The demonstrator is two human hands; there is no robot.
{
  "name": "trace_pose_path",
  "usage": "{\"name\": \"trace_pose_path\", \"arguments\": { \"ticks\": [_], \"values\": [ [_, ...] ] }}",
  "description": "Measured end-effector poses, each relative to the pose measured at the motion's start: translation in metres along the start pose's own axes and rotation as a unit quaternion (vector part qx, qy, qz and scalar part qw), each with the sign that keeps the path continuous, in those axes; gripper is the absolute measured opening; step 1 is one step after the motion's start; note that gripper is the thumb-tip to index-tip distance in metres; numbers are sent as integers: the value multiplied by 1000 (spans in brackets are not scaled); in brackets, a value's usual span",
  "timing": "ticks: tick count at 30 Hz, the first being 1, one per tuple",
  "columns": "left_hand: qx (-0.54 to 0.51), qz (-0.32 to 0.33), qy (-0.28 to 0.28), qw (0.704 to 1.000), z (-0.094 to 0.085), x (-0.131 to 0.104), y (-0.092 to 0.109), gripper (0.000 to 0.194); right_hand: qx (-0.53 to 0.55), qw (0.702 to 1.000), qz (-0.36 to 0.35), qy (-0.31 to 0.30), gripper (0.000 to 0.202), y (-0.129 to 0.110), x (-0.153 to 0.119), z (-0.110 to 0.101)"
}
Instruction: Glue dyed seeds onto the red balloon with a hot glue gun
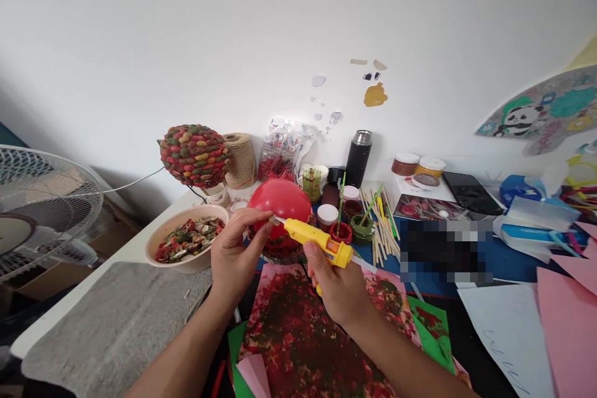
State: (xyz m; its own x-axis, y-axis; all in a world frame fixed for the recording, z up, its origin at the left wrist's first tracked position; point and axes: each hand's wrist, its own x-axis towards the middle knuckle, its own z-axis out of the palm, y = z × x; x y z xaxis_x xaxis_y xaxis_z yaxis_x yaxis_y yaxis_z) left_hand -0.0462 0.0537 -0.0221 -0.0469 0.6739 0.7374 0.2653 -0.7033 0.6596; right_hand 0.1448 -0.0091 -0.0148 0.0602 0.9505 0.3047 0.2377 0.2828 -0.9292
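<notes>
My right hand (340,283) is wrapped round a yellow hot glue gun (317,239), whose nozzle points left. A small pale pistachio shell (275,221) is pinched between the thumb and forefinger of my left hand (240,252), right at the nozzle's tip. Behind both hands stands a shiny red balloon (280,202), with shells around its lower part, partly hidden by my fingers. To the left, a cream bowl (156,261) holds painted shells in red, green and brown.
A ball covered in painted shells (194,155) stands by a twine spool (240,158). Paint jars (362,229), wooden sticks (385,230) and a black flask (359,158) are at the back. Paint-smeared paper (298,336) lies under my hands. A fan (46,211) stands left.
</notes>
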Motion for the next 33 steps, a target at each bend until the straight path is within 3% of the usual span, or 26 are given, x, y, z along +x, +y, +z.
{"name": "trace_pose_path", "arguments": {
  "ticks": [33],
  "values": [
    [-21, -35, 34, 999, 0, 1, 0, 16, 19, 999, -39, -2, 64, 3, 3, 0]
  ]
}}
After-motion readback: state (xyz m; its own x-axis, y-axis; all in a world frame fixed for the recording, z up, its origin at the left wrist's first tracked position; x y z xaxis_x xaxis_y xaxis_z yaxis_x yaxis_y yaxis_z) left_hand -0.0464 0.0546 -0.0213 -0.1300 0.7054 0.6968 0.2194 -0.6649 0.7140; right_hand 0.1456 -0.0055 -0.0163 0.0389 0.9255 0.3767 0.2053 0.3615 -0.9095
